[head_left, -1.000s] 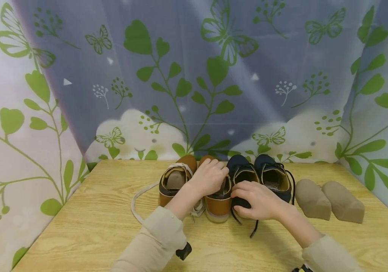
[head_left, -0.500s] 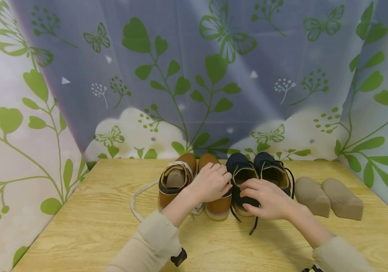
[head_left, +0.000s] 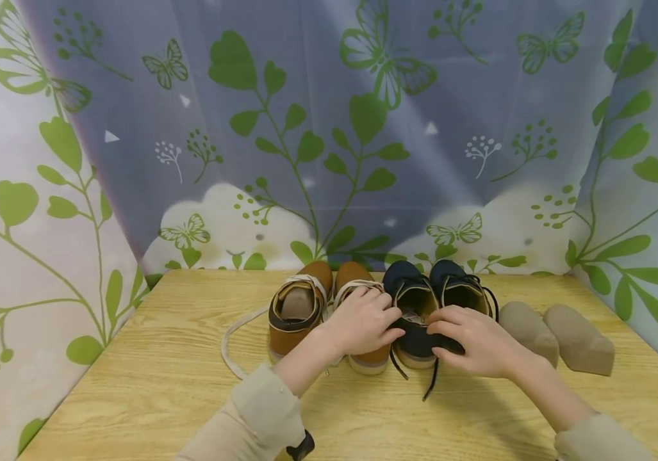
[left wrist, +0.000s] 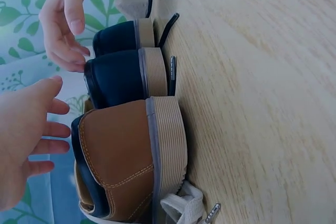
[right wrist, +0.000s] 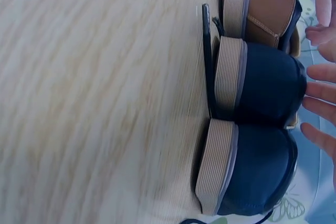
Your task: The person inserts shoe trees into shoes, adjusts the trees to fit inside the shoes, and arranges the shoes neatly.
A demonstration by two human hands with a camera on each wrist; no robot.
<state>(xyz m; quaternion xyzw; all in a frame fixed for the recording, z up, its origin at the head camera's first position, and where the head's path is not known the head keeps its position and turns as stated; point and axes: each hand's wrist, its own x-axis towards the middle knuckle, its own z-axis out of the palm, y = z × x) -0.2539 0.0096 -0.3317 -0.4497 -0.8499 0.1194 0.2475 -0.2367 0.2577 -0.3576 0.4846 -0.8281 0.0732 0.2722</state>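
Head view: left hand (head_left: 361,322) loose, gripping nothing, over the right brown shoe (head_left: 370,360); right hand (head_left: 475,340) spread, also gripping nothing, by the navy shoes (head_left: 417,346), two tan blocks (head_left: 585,339) beyond on the surface (head_left: 156,365). Left wrist: left hand just beside that brown heel. Right wrist: right hand near the navy shoes, contact unclear

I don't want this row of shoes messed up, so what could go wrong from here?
The loose pale lace lies close to the left sleeve in the head view, so it might get dragged. A black lace trails by the navy shoes at their heel end and could snag a finger. The brown shoe stands close beside them, so a bump from the left hand or right hand might shift a neighbor.
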